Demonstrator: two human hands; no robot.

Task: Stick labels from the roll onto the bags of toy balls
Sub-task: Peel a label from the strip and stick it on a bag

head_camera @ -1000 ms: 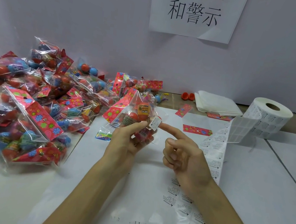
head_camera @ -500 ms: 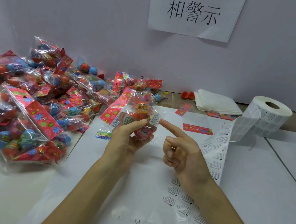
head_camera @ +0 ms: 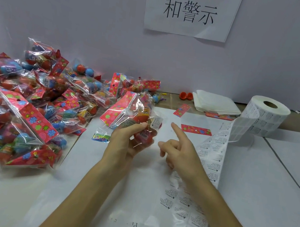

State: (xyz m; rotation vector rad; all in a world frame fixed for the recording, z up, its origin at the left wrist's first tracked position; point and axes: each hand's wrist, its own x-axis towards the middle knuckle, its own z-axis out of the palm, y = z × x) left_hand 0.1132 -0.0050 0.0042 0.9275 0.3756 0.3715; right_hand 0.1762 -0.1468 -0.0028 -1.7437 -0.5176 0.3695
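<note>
Bag [head_camera: 125, 112] of toy balls, raised over counter [head_camera: 269, 201], white label [head_camera: 155, 123] on right edge.

Gripped in left hand [head_camera: 128, 145], thumb and fingers curled round lower end, red header card tilted up to the left. Label stuck on film, outer edge apparently not yet flat; likely wants pressing down. Right hand [head_camera: 183, 158] just beside, apart from bag, index finger [head_camera: 178, 132] straight toward label, remaining fingers curled in, nothing held. Unrolled label strip [head_camera: 215, 155] trailing from roll [head_camera: 266, 118] at far right, many labels unused. Large pile of bags [head_camera: 28, 104] at left; labelled or not, cannot tell. Judged: this bag nearly done, much of batch probably left.
</note>
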